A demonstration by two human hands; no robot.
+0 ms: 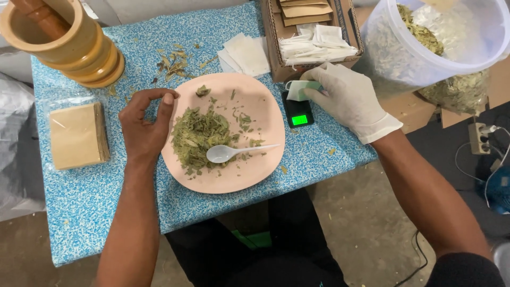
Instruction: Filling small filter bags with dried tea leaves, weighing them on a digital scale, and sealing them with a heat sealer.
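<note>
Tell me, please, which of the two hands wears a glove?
The right hand, at the small scale, wears a white glove; the left hand beside the pink plate is bare.

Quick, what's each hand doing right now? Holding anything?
Left hand: bare, fingertips pinched together beside the pink plate; whether leaf bits are between them cannot be told.
Right hand: gloved, closed on a small white sachet over the small scale.

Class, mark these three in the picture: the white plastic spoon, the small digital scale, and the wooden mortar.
white plastic spoon (220, 153), head view, on its bowl.
small digital scale (299, 119), head view, on its lit green display.
wooden mortar (87, 50), head view, on its outer wall.
</note>
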